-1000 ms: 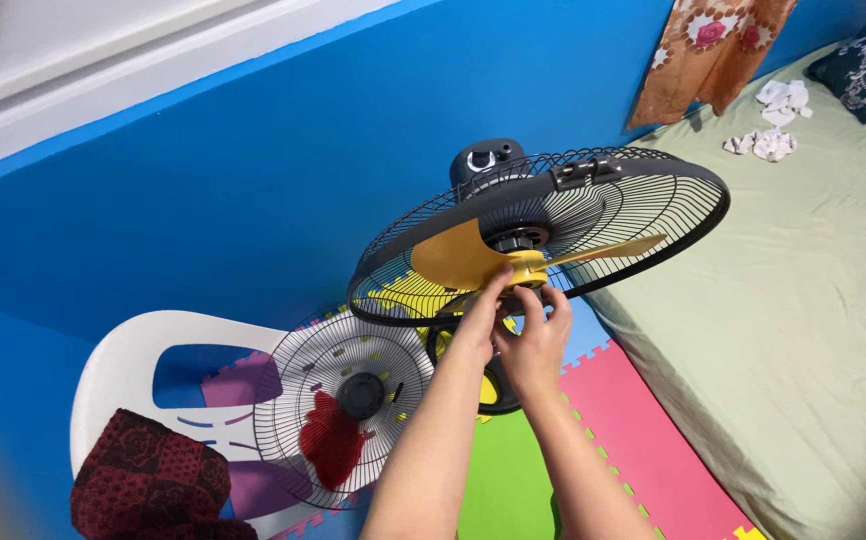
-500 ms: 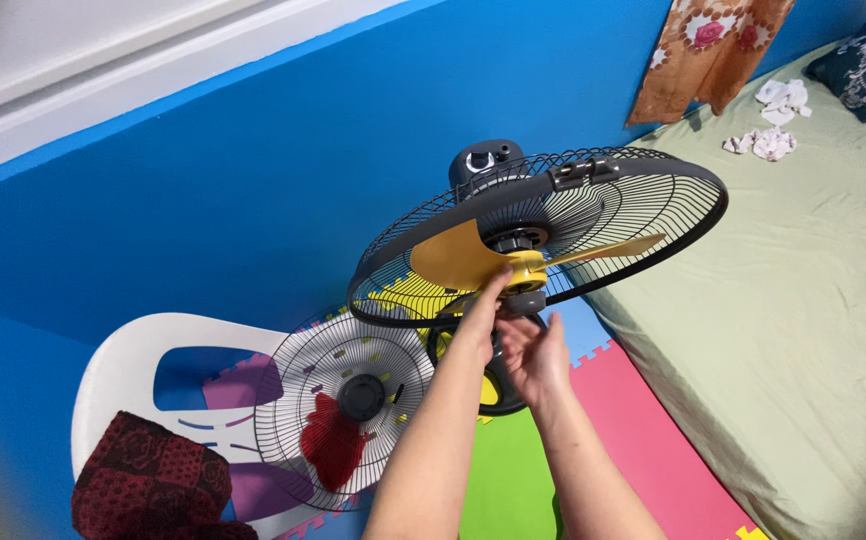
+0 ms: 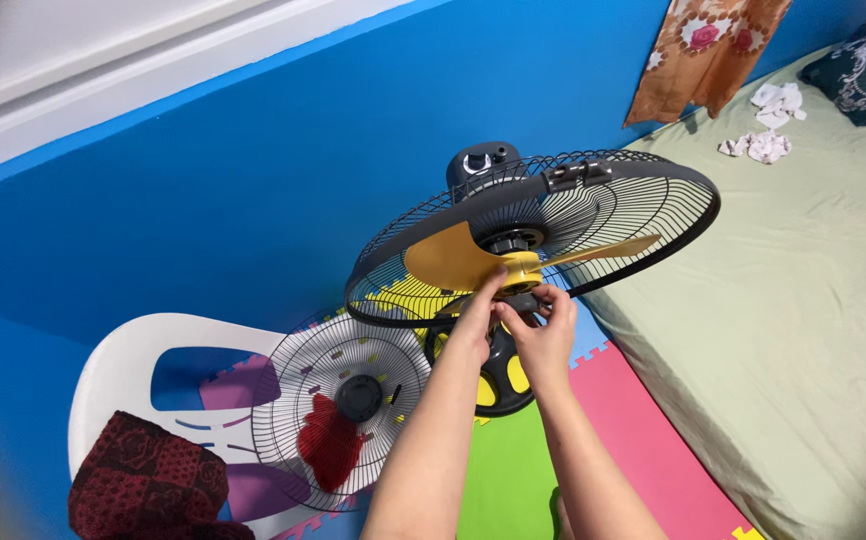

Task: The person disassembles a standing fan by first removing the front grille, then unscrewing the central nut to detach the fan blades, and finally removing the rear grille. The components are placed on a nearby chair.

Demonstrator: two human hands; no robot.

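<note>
Both hands meet at the hub of the yellow fan blade (image 3: 473,262). The left hand (image 3: 477,318) presses its fingertips up against the blade near the hub. The right hand (image 3: 543,335) closes its fingers around the dark hub cap (image 3: 521,301), which they largely hide. The blade lies just above the hands, inside the tilted black rear guard (image 3: 643,205). Its axis points down toward the near side. The detached front guard (image 3: 338,405) leans on the white chair (image 3: 133,350) at the left.
</note>
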